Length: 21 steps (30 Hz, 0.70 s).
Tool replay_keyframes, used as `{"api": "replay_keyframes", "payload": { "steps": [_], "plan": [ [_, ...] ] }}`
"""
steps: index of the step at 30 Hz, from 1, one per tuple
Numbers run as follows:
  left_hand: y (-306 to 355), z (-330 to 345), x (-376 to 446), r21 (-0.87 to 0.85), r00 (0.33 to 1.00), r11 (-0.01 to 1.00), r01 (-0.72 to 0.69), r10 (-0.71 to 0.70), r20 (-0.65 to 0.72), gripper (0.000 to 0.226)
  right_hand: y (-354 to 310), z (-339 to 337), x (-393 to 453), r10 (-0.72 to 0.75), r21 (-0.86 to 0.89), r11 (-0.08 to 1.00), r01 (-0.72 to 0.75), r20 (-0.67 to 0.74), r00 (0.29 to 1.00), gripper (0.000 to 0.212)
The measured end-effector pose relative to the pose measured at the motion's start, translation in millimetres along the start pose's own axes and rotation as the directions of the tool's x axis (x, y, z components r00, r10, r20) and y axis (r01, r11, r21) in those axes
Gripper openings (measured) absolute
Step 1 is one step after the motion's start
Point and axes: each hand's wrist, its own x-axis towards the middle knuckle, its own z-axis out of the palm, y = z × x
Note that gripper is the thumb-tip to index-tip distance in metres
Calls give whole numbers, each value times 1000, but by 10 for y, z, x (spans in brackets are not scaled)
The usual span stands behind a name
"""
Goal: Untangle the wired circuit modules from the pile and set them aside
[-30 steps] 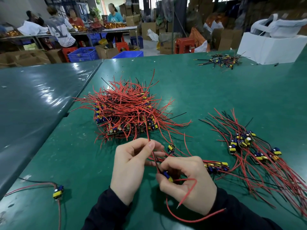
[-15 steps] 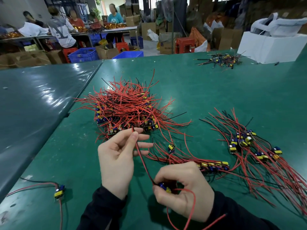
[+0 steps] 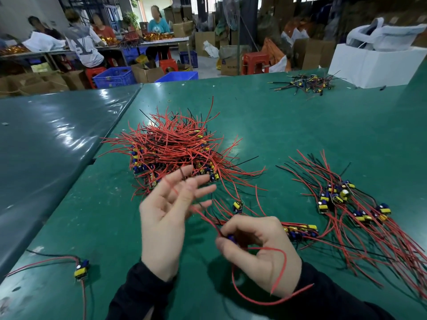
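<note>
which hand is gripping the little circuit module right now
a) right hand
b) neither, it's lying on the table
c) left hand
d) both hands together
a) the right hand has its fingers curled round the small blue and yellow module, while the left hand is raised with fingers spread and only the wires running across them.
</note>
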Motion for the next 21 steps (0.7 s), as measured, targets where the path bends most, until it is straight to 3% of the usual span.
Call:
{"api": "replay_keyframes", "payload": {
  "steps": [3, 6, 9, 13, 18, 21],
  "plan": [
    [-59, 43, -49, 55, 968, 990, 130, -138, 207, 47, -4, -17, 52, 103, 144, 985, -94, -57, 993, 8],
    [-77, 40, -63, 201, 947, 978, 53, -114, 301, 30, -5, -47, 79, 154, 208, 968, -140, -55, 987, 13],
    [-71, 47, -62, 225, 955, 974, -26, -42, 293, 4, -3, -43, 70, 193, 287, 942, -177, -28, 981, 8],
    [-103, 88, -105, 298, 965, 943, -146, 69, 254, 22, -4, -34, 60, 159, 243, 959, -147, -31, 987, 10],
    [-63, 64, -55, 145, 988, 989, 33, -54, 143, 21, -12, -41, 45, 120, 187, 975, -120, 14, 993, 13],
    [-39, 30, -27, 159, 991, 987, 17, -37, 125, 17, 5, -27, 29, 97, 117, 988, -99, 27, 995, 10]
  ]
}}
